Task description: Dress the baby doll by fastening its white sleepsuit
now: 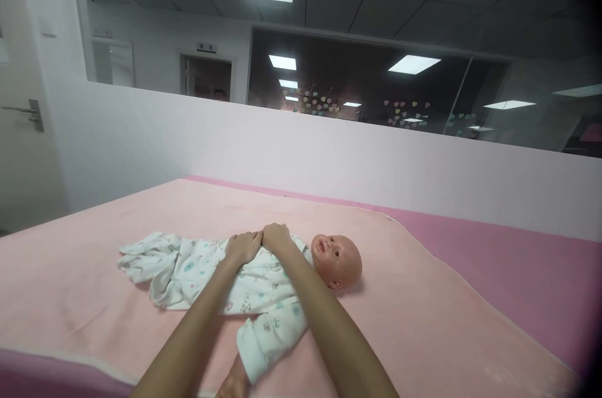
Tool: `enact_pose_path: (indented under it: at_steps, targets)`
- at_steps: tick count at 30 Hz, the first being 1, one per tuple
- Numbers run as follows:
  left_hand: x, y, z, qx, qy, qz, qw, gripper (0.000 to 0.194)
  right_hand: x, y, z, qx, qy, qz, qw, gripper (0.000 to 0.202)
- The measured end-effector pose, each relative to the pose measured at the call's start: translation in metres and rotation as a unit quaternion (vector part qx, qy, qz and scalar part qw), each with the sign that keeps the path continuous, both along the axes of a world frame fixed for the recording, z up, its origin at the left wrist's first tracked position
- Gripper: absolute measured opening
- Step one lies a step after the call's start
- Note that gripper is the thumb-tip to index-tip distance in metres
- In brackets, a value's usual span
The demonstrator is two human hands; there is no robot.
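A baby doll (339, 262) lies on its back, its bald head to the right and its face turned up. It wears a white baby outfit (256, 285) printed with small coloured figures. My left hand (244, 246) rests on the front of the outfit at the belly, fingers bent and closed on the cloth. Right beside it, at the chest, my right hand (276, 237) is curled over the fabric, its fingertips hidden on the far side. The two hands touch. One sleeved doll arm stretches toward me, and the outfit's leg part lies loosely folded at the left.
A pale pink blanket (423, 323) covers the padded surface, with a darker pink mat (508, 272) showing at the right. Behind runs a low white wall (352, 160) with glass windows above. A door with a metal handle (34, 115) stands at the left.
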State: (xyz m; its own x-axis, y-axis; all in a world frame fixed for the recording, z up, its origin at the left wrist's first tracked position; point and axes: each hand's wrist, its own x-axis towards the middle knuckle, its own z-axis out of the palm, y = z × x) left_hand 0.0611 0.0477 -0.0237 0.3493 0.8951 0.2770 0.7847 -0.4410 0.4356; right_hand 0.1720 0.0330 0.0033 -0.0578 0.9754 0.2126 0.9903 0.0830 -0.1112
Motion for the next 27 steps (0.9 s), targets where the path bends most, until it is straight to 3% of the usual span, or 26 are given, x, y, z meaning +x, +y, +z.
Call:
enact_pose_path:
  at_steps: [3,6,8,9,11,13,18,27]
  targets:
    - [-0.001,-0.001,0.004,-0.003,0.021,0.002,1.000,0.051,0.021,-0.030,0.013,0.063,0.000,0.004,0.998,0.026]
    - [-0.001,-0.001,0.006,-0.010,0.040,0.001,0.999,0.052,0.068,-0.068,0.019,0.158,0.029,-0.032,0.986,0.037]
    - [-0.001,0.000,0.006,-0.009,0.045,0.006,0.999,0.050,0.107,-0.089,0.016,0.256,0.167,-0.080,0.949,0.040]
    - [0.000,0.000,0.005,-0.006,0.045,0.011,0.999,0.050,0.127,-0.096,0.013,0.268,0.252,-0.106,0.924,0.043]
    - [0.001,0.001,0.005,-0.007,0.046,0.021,0.999,0.049,0.159,-0.104,0.004,0.256,0.420,-0.132,0.861,0.051]
    - [0.001,0.001,0.005,-0.025,0.053,0.021,0.998,0.050,0.178,-0.104,-0.006,0.221,0.488,-0.122,0.835,0.054]
    - [0.001,-0.001,0.008,-0.037,0.068,0.016,0.997,0.052,0.181,-0.094,-0.023,0.136,0.555,-0.044,0.820,0.049]
    - [0.001,-0.003,0.010,-0.032,0.076,0.025,0.996,0.054,0.189,-0.084,-0.036,0.189,0.582,-0.048,0.790,0.053]
